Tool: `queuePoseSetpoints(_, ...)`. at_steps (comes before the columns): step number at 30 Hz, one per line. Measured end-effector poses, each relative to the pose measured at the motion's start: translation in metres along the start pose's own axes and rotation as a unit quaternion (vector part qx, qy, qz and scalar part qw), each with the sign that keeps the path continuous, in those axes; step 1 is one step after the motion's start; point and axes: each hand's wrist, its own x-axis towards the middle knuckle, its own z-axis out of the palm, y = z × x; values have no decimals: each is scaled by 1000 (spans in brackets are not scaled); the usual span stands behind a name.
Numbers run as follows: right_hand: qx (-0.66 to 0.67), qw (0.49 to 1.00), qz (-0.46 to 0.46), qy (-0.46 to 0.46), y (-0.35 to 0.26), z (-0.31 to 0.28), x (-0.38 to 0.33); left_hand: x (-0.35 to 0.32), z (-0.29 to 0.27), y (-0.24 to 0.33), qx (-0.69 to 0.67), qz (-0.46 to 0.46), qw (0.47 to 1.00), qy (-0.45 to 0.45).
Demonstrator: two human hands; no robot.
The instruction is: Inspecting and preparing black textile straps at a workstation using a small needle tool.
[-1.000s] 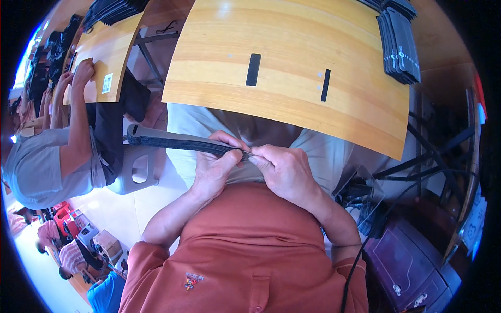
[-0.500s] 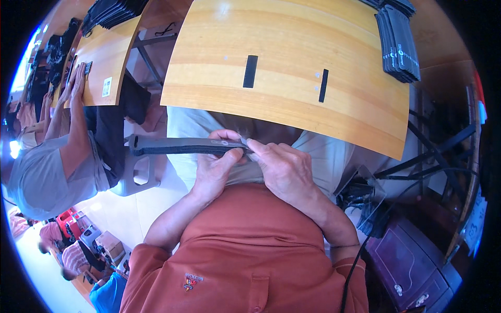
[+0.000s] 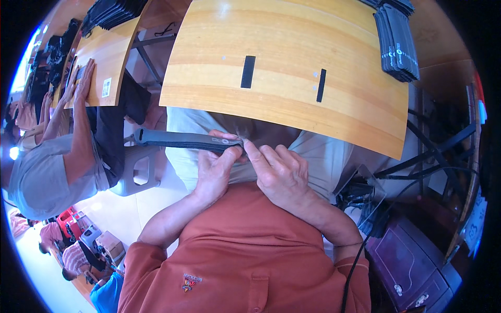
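Hands of a co-worker (image 3: 78,83) lie flat on a neighbouring table, far left of the wooden table (image 3: 292,99) that serves as the landmark here. Just below that table's near edge, over the lap, a long dark grey strap-like piece (image 3: 182,140) reaches leftward, level and nearly straight. It keeps its line though held only at one end, so it looks fairly stiff for fabric, light, and matte enough not to slip. The left hand (image 3: 214,172) is closed around its right end, thumb pressed on top. The right hand (image 3: 279,175), beside it and touching, pinches at the same end with thumb and forefinger; what its fingertips grip is too small to tell. The held end looks the best place to grip. On the table's top sit two black strips (image 3: 248,72), and at its far right corner a stack of dark pouches (image 3: 397,41).
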Motion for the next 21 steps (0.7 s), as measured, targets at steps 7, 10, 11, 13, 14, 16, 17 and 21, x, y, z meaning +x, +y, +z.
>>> queuePoseSetpoints(7,126,990,68,6,13,9,1,1,-1,-5,18,-14,1000,0)
queuePoseSetpoints(10,237,967,97,-6,15,11,-1,3,-2,-3,-18,-37,999,9)
queuePoseSetpoints(11,291,950,114,-4,16,12,-2,3,-4,-4,-14,-41,999,-3)
queuePoseSetpoints(13,329,936,124,-7,20,17,-4,4,-7,-4,-9,-46,999,-14)
queuePoseSetpoints(14,366,921,134,-10,23,18,-5,5,-8,-5,-24,-54,998,-28)
queuePoseSetpoints(16,381,914,137,-21,28,17,-5,6,-9,-4,-38,-64,996,-42)
queuePoseSetpoints(17,395,908,139,-32,30,17,-5,6,-10,-3,-49,-77,994,-54)
queuePoseSetpoints(21,418,894,153,-41,31,15,-6,5,-7,-1,-20,-77,995,-57)
